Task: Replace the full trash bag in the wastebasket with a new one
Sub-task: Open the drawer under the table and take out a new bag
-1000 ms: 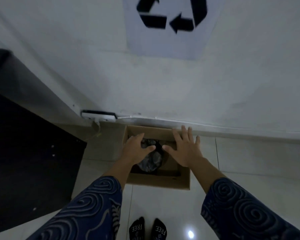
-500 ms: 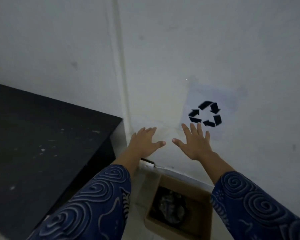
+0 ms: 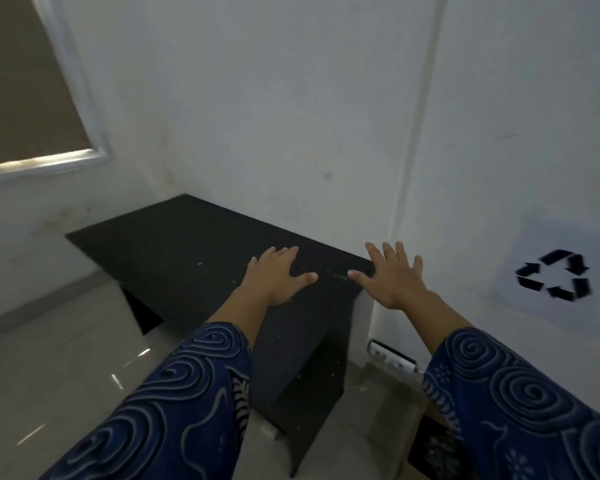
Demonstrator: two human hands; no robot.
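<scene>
My left hand is stretched out flat over the black table, fingers apart, holding nothing. My right hand is spread open near the table's right end, in front of the white wall, also empty. The cardboard box wastebasket shows only as a corner at the bottom right, mostly hidden behind my right sleeve. Something dark, the trash bag, lies inside it. No new bag is in view.
A recycling sign is stuck on the right wall. A white power strip lies on the floor by the wall, between the table and the box. A window sits high on the left. Pale tiled floor spreads to the left.
My view has swung up and to the left, from the box on the floor to the black table and the window. Both hands rose from over the box and stayed open and empty.
</scene>
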